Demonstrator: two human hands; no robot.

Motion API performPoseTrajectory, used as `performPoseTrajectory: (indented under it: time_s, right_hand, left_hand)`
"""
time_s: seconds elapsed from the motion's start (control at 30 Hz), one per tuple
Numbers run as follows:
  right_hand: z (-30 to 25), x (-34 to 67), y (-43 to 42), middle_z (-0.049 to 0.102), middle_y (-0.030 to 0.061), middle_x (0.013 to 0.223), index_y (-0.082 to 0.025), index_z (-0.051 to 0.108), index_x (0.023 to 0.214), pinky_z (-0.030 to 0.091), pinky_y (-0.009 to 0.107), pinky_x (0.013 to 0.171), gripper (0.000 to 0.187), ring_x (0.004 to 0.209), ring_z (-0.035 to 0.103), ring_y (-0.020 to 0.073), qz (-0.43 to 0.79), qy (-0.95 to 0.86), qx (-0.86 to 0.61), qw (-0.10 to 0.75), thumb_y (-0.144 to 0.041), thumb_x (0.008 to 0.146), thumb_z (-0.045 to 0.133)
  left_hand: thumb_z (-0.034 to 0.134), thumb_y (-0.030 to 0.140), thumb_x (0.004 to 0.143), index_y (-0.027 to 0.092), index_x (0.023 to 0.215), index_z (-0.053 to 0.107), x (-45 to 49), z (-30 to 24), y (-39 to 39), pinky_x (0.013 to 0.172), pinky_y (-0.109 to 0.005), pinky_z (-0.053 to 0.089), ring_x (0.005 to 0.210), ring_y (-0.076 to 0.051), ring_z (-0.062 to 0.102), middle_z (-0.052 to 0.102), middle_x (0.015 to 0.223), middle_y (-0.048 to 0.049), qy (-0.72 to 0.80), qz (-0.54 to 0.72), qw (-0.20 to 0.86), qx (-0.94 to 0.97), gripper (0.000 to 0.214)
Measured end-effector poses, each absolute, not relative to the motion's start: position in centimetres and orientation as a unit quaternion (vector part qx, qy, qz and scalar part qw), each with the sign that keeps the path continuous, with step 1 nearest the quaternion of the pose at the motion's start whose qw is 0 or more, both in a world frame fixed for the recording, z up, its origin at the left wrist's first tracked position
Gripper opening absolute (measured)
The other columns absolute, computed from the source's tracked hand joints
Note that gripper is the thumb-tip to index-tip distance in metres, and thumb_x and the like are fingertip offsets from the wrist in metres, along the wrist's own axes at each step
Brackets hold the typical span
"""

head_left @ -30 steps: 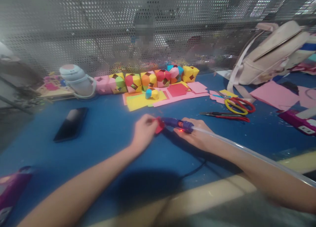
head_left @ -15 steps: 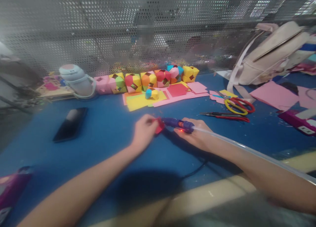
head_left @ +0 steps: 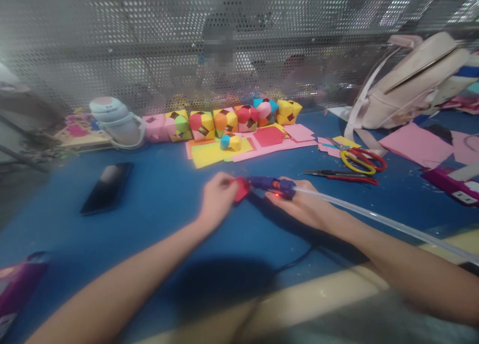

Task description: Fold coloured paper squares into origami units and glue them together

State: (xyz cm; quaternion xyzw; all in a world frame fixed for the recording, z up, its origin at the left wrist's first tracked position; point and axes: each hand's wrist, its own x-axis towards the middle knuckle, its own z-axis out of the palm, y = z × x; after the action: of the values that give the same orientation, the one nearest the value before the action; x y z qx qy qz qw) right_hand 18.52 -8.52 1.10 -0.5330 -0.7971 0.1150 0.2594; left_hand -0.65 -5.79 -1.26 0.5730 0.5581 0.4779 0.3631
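My left hand (head_left: 219,197) pinches a small piece of red paper (head_left: 242,188) above the blue tabletop (head_left: 157,194). In my right hand (head_left: 303,202) is a dark blue hot glue gun (head_left: 267,183), its small light glowing red. The gun's nozzle points left and meets the edge of the red paper; whether they touch I cannot tell. A long clear glue stick (head_left: 359,214) runs out of the gun's back, over my right forearm. Behind the hands, a small blue and yellow paper piece (head_left: 230,142) lies on coloured paper sheets (head_left: 207,155).
Folded paper cubes (head_left: 202,125) stand in a row at the back, beside a white flask (head_left: 118,122). A black phone (head_left: 107,189) lies left. To the right are scissors (head_left: 361,160), a slim red-handled tool (head_left: 340,175), and a beige bag (head_left: 406,89). A perforated metal screen (head_left: 157,70) rises behind.
The glue gun has shifted very slightly to the right. The clear glue stick's far end has dropped lower. My left hand still holds the red paper in nearly the same spot.
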Motion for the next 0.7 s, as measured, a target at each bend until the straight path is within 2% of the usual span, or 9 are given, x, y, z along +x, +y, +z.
performPoseTrajectory:
  time_s: [0.13, 0.23, 0.43, 0.6, 0.7]
  right_hand:
    - [1.1, 18.3, -8.6, 0.064, 0.0035, 0.063, -0.02, 0.057, 0.069, 0.04, 0.025, 0.052, 0.026, 0.053, 0.058, 0.0158, 0.114, -0.799, -0.52, 0.279, -0.042, 0.081, 0.049]
    - [1.3, 18.3, -8.6, 0.066, 0.0041, 0.065, -0.019, 0.061, 0.071, 0.043, 0.026, 0.053, 0.028, 0.057, 0.061, 0.0178, 0.133, -0.784, -0.533, 0.289, -0.043, 0.08, 0.05]
    - [2.2, 18.7, -8.1, 0.071, 0.0014, 0.083, -0.02, 0.068, 0.1, 0.05, 0.028, 0.069, 0.034, 0.076, 0.065, 0.0203, 0.221, -0.751, -0.54, 0.31, -0.041, 0.085, 0.046]
    - [1.1, 19.1, -6.4, 0.07, 0.0061, 0.102, -0.018, 0.064, 0.113, 0.047, 0.033, 0.085, 0.039, 0.096, 0.063, 0.0243, 0.204, -0.734, -0.598, 0.25, -0.039, 0.088, 0.043]
    - [0.5, 19.1, -5.6, 0.066, 0.0098, 0.113, -0.017, 0.062, 0.116, 0.045, 0.033, 0.087, 0.04, 0.105, 0.06, 0.0262, 0.16, -0.75, -0.61, 0.2, -0.038, 0.09, 0.039]
  left_hand:
    - [0.057, 0.021, 0.069, 0.017, 0.065, 0.057, -0.6, -1.3, -5.8, 0.053, -0.023, 0.038, 0.053, -0.01, 0.049, 0.056, 0.058, 0.0033, 0.555, 0.468, 0.38, 0.574, 0.006]
    - [0.057, 0.02, 0.067, 0.017, 0.065, 0.057, -0.6, -1.4, -5.8, 0.051, -0.022, 0.038, 0.053, -0.01, 0.05, 0.056, 0.058, 0.003, 0.557, 0.474, 0.39, 0.559, 0.004]
    - [0.058, 0.022, 0.066, 0.015, 0.068, 0.058, -1.0, -1.9, -5.2, 0.051, -0.022, 0.038, 0.054, -0.011, 0.053, 0.059, 0.061, 0.0011, 0.558, 0.5, 0.422, 0.512, 0.007]
    - [0.06, 0.023, 0.065, 0.016, 0.072, 0.058, -0.9, -2.3, -5.3, 0.054, -0.023, 0.041, 0.059, -0.013, 0.056, 0.061, 0.064, -0.0001, 0.541, 0.521, 0.461, 0.473, 0.01]
    - [0.061, 0.022, 0.064, 0.016, 0.071, 0.057, -0.6, -2.4, -5.9, 0.052, -0.022, 0.04, 0.056, -0.011, 0.054, 0.059, 0.061, 0.0017, 0.526, 0.524, 0.494, 0.453, 0.01]
